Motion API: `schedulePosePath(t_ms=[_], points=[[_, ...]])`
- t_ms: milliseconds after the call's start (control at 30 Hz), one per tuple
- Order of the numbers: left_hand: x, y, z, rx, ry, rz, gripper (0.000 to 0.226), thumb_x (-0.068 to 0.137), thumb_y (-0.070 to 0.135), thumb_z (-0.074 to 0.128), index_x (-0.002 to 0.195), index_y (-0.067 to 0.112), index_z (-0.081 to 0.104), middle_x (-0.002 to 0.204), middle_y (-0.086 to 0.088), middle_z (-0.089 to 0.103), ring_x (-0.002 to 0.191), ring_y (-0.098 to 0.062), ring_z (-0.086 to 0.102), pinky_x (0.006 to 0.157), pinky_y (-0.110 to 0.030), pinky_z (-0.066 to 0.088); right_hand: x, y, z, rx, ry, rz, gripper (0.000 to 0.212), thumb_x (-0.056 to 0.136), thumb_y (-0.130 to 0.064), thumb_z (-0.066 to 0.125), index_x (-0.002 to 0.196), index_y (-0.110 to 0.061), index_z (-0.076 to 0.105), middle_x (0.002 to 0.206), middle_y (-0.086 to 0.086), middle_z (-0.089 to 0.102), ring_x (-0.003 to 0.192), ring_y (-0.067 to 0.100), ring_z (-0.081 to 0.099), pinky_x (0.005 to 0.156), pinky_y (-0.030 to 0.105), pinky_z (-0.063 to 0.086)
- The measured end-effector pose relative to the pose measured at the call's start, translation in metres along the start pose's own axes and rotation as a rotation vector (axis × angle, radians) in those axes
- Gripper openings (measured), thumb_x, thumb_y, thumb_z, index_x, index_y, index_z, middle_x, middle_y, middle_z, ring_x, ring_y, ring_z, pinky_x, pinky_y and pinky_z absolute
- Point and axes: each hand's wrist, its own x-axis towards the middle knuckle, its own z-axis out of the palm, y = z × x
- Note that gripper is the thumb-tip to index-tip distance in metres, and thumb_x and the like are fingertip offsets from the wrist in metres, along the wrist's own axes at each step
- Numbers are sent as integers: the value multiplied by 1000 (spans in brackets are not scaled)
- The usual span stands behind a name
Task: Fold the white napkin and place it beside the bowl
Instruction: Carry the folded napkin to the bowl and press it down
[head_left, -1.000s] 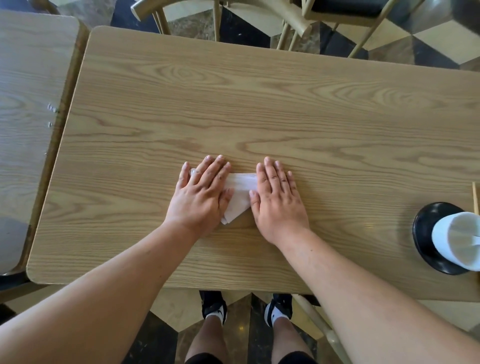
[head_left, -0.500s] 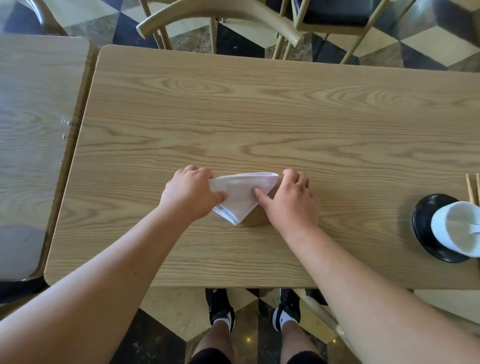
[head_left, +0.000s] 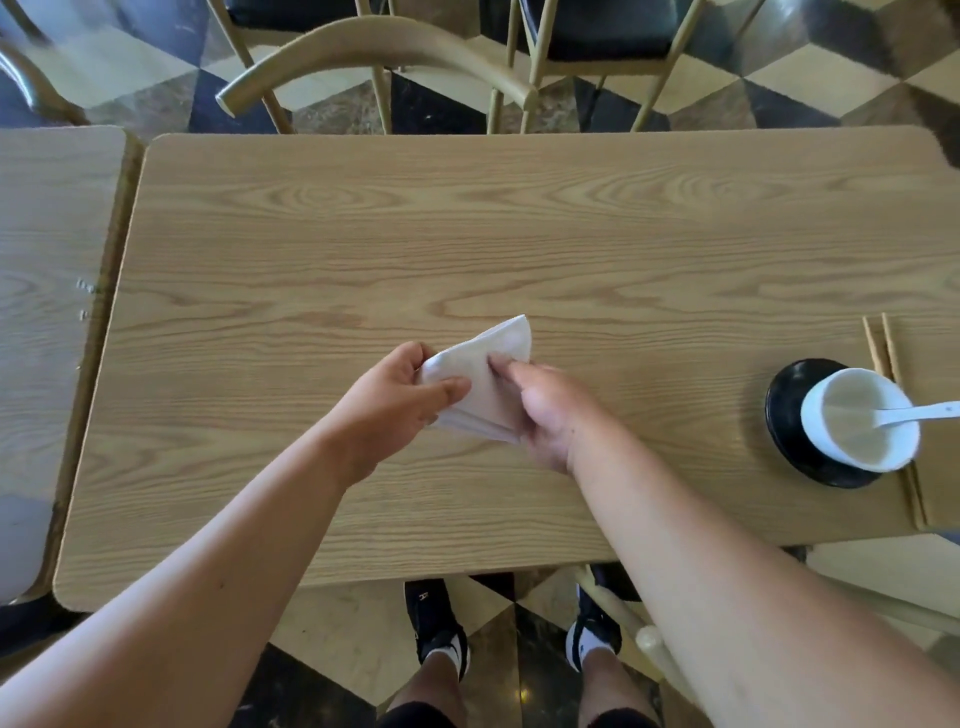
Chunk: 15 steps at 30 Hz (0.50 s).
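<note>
Holding: you have the white napkin (head_left: 485, 374) pinched between both hands above the table (head_left: 519, 234), folded into a rough triangle of several layers.
Left hand (head_left: 402, 400): your thumb presses on the near face of the cloth and the fingers curl behind its left corner, so this hand is clamped on the napkin.
Right hand (head_left: 550, 415): your fingertips (head_left: 501, 364) pin the middle of the fold and the palm closes over its lower right edge, clamped on the same cloth.
Napkin: its free point sticks up and away from your grip, past the fingertips of the right hand; the lower edge shows stacked layers just under your thumbs. Whether any part touches the wood, you cannot tell from here.
Bowl (head_left: 860, 418): white, well off to the right of your grip, standing on a black saucer (head_left: 784, 415) near the right end of the table.
Spoon (head_left: 914, 413): white, resting in the bowl with its handle pointing right, away from your hands.
Chopsticks (head_left: 878, 345): 2 wooden sticks lying side by side just beyond the bowl, far right of the grip.
Beyond the grip: bare wood, then a chair (head_left: 374, 57) with a curved back at the far edge.
Left of the grip: a 2nd table (head_left: 41, 260) butts against this one.
Below the grip: your 2 shoes (head_left: 441, 629) on the chequered floor (head_left: 337, 623).
</note>
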Motion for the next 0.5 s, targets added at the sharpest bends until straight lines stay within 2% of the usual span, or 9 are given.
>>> schedulePosePath(t_ms=[67,133,200,300,433,500], points=[[0,7,19,17,76,-36,38,80,40,80,110,21,68,82,5,69,65,-11,59,68,-31,48,-3,-6,-21,-20,48,-74,8,101,-22,68,108,-19,68,100,3,80,89,22,77,84,44,64],[-1,15,41,66,67,-89,27,87,35,76,112,28,70,84,2,75,71,-11,65,70,-30,49,-6,-16,-46,-107,87,-140,6,99,-24,69,105,-24,69,105,1,81,99,24,77,96,50,61],[-2,21,63,101,27,-132,16,91,28,73,107,24,73,83,-5,79,68,-10,65,65,-25,49,-13,-27,-66,-190,101,-181,11,91,-30,73,102,-27,71,106,2,82,103,27,77,100,54,58],[-3,32,100,118,-12,-146,8,90,20,72,97,16,71,87,-12,82,63,-9,66,54,-15,48,-22,-38,-100,-269,157,-220,21,80,-36,75,98,-25,72,101,1,82,98,26,78,99,54,59],[-1,43,143,134,-68,-119,20,84,23,79,101,16,70,87,-3,79,76,-16,67,69,-29,50,-32,-50,-143,-339,231,-289,13,92,-29,74,100,-20,68,102,3,80,97,26,77,94,47,61],[0,49,163,115,-84,-109,23,84,24,80,101,15,70,83,1,74,75,-16,64,72,-33,50,-37,-56,-162,-409,282,-299,22,93,-36,70,99,-15,67,103,6,78,99,28,74,86,40,57]])
